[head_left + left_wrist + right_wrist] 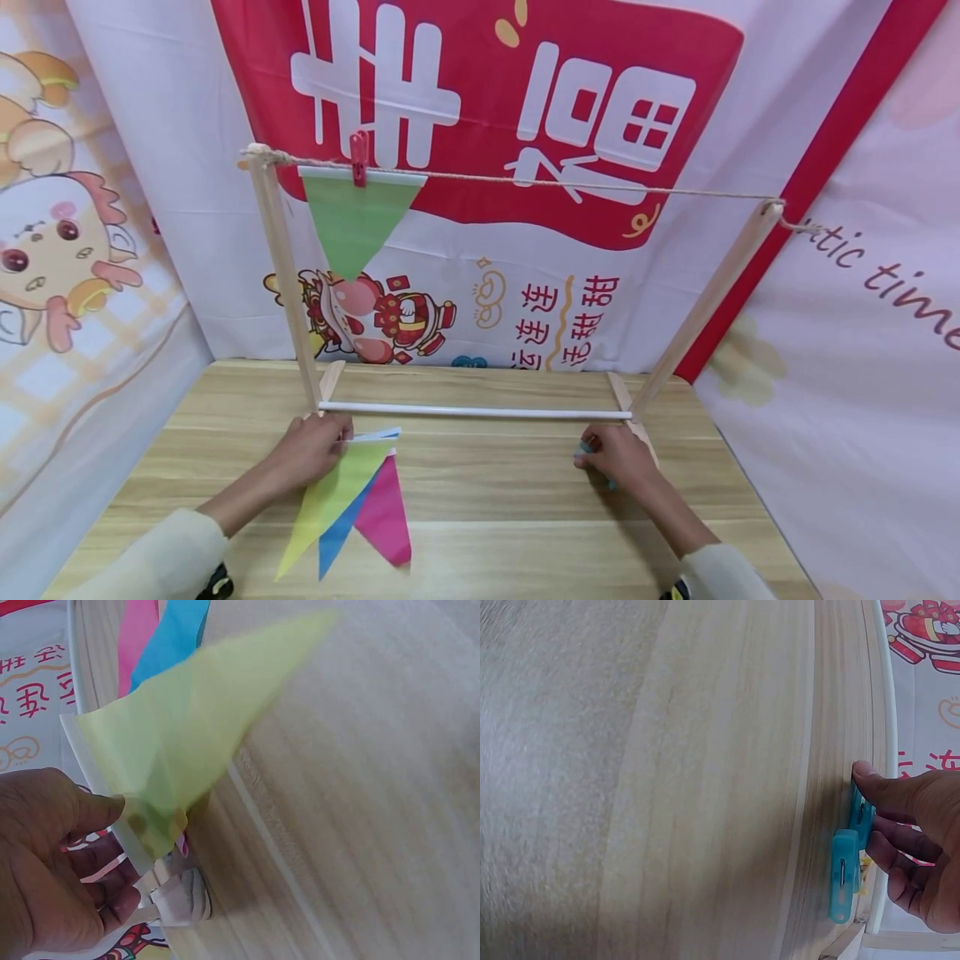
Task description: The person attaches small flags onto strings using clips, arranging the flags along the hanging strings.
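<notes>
My left hand [309,450] pinches a yellow pennant [341,479] by its white top edge; in the left wrist view the pennant [202,712] is raised off the table. Beside it on the table lie a blue pennant [345,525] and a pink pennant [388,517], partly covered by the yellow one. Over at the right, my right hand [622,457] pinches a teal clothespin [863,817] between thumb and fingers. A second teal clothespin [843,877] lies against it, and something yellow shows behind, mostly hidden.
A wooden frame [285,275] stands at the back of the table, a cord [562,182] tied across its posts. A red clothespin [359,158] holds a green pennant [360,217] on the cord's left part. A white rod [480,412] joins the posts low down.
</notes>
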`<move>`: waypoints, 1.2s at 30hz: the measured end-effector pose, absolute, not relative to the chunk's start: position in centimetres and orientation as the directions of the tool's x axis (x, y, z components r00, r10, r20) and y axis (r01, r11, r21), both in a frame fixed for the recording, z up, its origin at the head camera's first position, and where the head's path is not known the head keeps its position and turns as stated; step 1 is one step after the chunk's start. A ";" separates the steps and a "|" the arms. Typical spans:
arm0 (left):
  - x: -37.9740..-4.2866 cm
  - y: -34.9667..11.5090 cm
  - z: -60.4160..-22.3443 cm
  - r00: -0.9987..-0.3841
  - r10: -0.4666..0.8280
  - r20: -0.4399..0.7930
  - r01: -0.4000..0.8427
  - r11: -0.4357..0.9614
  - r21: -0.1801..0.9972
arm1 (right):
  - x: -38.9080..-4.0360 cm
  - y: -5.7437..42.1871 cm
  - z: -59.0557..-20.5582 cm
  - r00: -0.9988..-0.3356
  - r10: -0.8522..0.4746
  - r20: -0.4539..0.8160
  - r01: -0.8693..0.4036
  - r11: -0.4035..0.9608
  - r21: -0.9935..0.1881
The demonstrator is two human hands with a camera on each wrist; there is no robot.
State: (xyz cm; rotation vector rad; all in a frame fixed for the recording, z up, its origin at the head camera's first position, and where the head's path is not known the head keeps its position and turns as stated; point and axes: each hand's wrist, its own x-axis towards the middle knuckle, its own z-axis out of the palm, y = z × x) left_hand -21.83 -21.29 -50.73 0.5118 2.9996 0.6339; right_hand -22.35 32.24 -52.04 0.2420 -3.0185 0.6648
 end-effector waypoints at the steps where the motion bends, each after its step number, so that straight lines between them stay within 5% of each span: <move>1: -21.8 -21.3 -50.6 -0.944 0.328 0.037 0.316 0.863 0.393 | -22.4 32.2 -52.0 -0.987 -0.147 0.068 -0.162 0.895 -0.415; 6: -22.1 -21.5 -50.3 -0.939 0.342 0.039 0.328 0.857 0.397 | -22.5 32.2 -51.9 -0.984 -0.169 0.060 -0.178 0.896 -0.406; 21: -22.6 -21.7 -49.8 -0.947 0.321 0.007 0.248 0.718 0.650 | -23.0 32.0 -51.1 -0.937 -0.317 0.143 -0.348 0.836 -0.425; 36: -22.3 -21.6 -48.8 -0.965 0.220 -0.141 0.047 0.679 0.732 | -23.0 31.9 -50.3 -0.961 -0.257 0.101 -0.274 0.846 -0.458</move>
